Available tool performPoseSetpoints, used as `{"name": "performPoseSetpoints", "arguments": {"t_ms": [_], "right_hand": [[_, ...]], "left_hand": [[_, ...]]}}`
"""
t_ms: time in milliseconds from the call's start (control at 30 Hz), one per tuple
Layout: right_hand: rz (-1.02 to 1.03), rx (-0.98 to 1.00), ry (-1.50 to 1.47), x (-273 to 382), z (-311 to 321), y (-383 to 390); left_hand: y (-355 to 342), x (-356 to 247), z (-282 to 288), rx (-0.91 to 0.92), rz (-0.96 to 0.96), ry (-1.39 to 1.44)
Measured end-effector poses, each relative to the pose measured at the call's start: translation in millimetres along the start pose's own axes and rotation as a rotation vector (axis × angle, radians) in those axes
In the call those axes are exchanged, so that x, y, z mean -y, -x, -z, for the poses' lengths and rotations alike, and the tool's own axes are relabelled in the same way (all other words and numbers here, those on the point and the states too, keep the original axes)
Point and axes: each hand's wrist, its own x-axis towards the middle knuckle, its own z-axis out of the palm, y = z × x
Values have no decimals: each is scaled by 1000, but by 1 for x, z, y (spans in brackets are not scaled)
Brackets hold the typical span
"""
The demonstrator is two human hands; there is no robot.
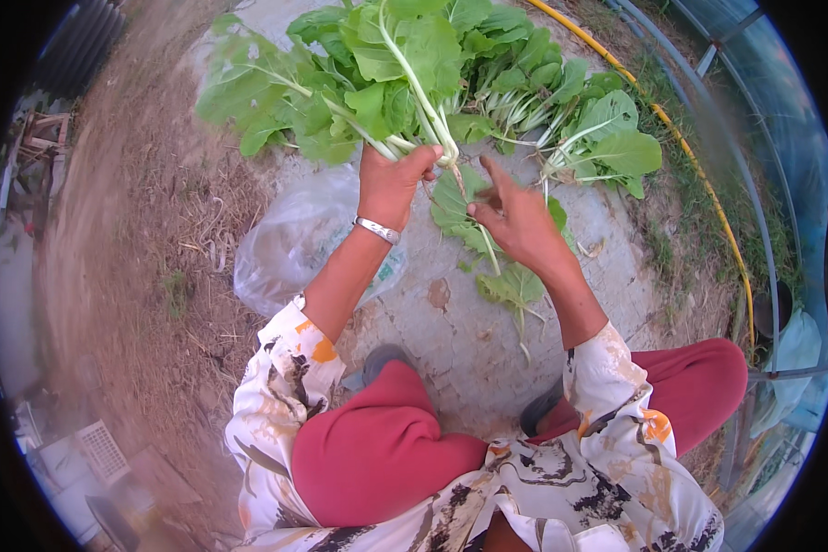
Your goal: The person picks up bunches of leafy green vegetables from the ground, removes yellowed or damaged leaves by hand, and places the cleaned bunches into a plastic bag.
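Grey slab [455, 345], left grip [389, 186] clasping greens [423, 99], right grip [518, 223] parted

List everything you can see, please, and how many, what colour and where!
Slab: 1, grey, centre
Leafy pile: many plants, green with pale stems, top
Held greens: count unclear, green with pale stems, top centre
Loose leaves: at least 2, green, on slab
Bag: 1, clear, slab's left side
Hose: 1, yellow, right
Pipes: several, grey, far right
Sheeting: count unclear, blue, far right
Crate: 1, white, lower left
Bracelet: 1, silver, left wrist
Shirt: 1, white patterned, bottom
Trousers: 1 pair, red, bottom
Left hand: 1, brown, gripping stems
Right hand: 1, brown, beside root
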Motion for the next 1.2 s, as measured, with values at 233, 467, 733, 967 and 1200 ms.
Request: {"name": "performPoseSetpoints", "arguments": {"t_ms": [233, 467, 733, 967, 1200], "right_hand": [[-136, -25, -44, 29, -10, -24], [-412, -36, -1017, -18, 2, -18], [-295, -61, -1173, -23, -6, -6], [-210, 200, -1082, -12, -13, 1], [-114, -119, -281, 1, -5, -3]], "left_hand": [[5, 2, -8, 86, -30, 4], [8, -10, -2, 139, 218, 384], [12, 4, 2, -49, 234, 345], [12, 17, 12, 493, 316, 527], [8, 15, 11, 394, 271, 472]]}}
